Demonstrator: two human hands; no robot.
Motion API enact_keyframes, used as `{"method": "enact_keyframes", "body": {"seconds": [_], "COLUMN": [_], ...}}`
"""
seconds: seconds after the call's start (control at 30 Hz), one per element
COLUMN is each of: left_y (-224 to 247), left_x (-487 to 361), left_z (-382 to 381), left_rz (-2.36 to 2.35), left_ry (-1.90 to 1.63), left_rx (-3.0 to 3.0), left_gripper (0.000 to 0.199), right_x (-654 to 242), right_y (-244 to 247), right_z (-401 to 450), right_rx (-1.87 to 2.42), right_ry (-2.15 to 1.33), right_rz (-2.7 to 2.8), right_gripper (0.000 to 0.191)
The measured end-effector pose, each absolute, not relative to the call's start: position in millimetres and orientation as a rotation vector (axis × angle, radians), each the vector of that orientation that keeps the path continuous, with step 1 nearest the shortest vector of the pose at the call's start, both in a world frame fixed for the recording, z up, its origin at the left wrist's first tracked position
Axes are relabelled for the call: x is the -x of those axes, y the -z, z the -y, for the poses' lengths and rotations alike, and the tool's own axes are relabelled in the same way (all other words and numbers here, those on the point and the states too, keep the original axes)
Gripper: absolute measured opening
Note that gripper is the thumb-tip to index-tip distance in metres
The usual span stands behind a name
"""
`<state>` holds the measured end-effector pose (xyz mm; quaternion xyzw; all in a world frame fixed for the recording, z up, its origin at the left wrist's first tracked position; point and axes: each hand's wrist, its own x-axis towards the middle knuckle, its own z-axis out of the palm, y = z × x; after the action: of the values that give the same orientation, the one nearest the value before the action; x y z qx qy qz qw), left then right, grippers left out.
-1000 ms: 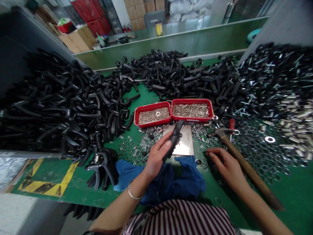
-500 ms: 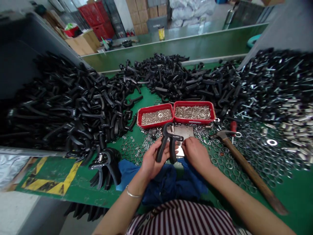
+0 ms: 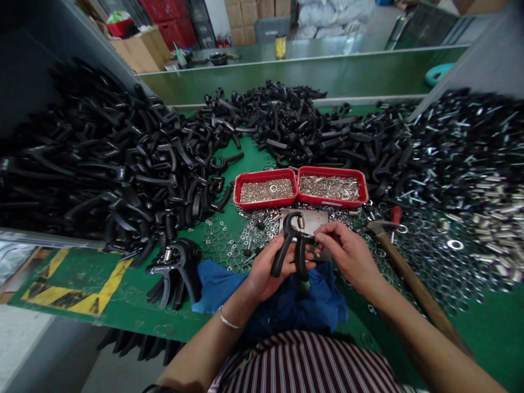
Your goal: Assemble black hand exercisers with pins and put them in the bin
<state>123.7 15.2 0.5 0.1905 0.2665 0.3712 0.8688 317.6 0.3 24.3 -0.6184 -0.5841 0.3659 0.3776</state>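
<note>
A black hand grip strengthener (image 3: 282, 255) with a metal spring rests in my left hand (image 3: 264, 271), whose fingers are wrapped round its handles from behind. My right hand (image 3: 347, 251) is at the right end of the same piece, thumb and fingertips pinched together by its crosspiece. What the pinch holds, if anything, is too small to make out. Beneath and behind the strengthener lies a flat metal plate (image 3: 323, 219). A blue cloth (image 3: 221, 286) is spread under my hands.
Two red trays (image 3: 266, 205) (image 3: 332, 203) of small metal parts stand beyond my hands. A hammer (image 3: 403, 270) and a red-handled screwdriver (image 3: 395, 215) lie right among metal rings. Black handle parts (image 3: 135, 169) are heaped left and behind. Grouped strengtheners (image 3: 178, 270) stand at left.
The view has shifted slightly. My right hand has lifted a little and turned, its thumb and fingertips now showing at the strengthener's right end. My left hand keeps its hold.
</note>
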Motion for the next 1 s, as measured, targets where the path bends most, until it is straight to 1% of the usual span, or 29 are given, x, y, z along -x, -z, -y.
{"method": "enact_keyframes", "body": {"seconds": [0.23,0.43,0.57,0.63,0.7,0.8,0.87,1.0], "left_y": [-3.5,-8.7,-10.5,-10.3,-9.3,-6.4,-3.6,4.3], "left_x": [-131.2,-136.1,-138.3,-138.2,-137.2,-135.2,-134.7,-135.8], "left_z": [-8.3,-3.7,-3.1,-2.9,-2.3,-0.1,1.7,1.3], "left_rz": [-0.556,-0.546,-0.542,-0.545,-0.564,-0.562,-0.545,-0.540], "left_ry": [-0.750,-0.755,-0.757,-0.759,-0.759,-0.730,-0.709,-0.689], "left_rx": [-0.418,-0.446,-0.487,-0.512,-0.526,-0.524,-0.522,-0.551], "left_gripper": [0.037,0.033,0.031,0.032,0.033,0.035,0.036,0.041], "right_x": [-306.8,-307.0,-305.4,-307.2,-311.8,-321.3,-326.1,-330.0], "right_y": [-21.9,-19.8,-20.9,-22.5,-25.0,-29.3,-31.6,-33.4], "right_z": [2.1,6.4,8.8,8.0,5.4,-0.5,-4.2,-6.9], "right_rx": [1.595,1.629,1.673,1.671,1.653,1.600,1.579,1.597], "right_ry": [-0.613,-0.481,-0.349,-0.337,-0.462,-0.882,-1.077,-1.073], "right_rz": [1.694,1.792,1.951,2.011,1.984,1.821,1.733,1.775], "right_gripper": [0.014,0.014,0.019,0.021,0.020,0.016,0.018,0.019]}}
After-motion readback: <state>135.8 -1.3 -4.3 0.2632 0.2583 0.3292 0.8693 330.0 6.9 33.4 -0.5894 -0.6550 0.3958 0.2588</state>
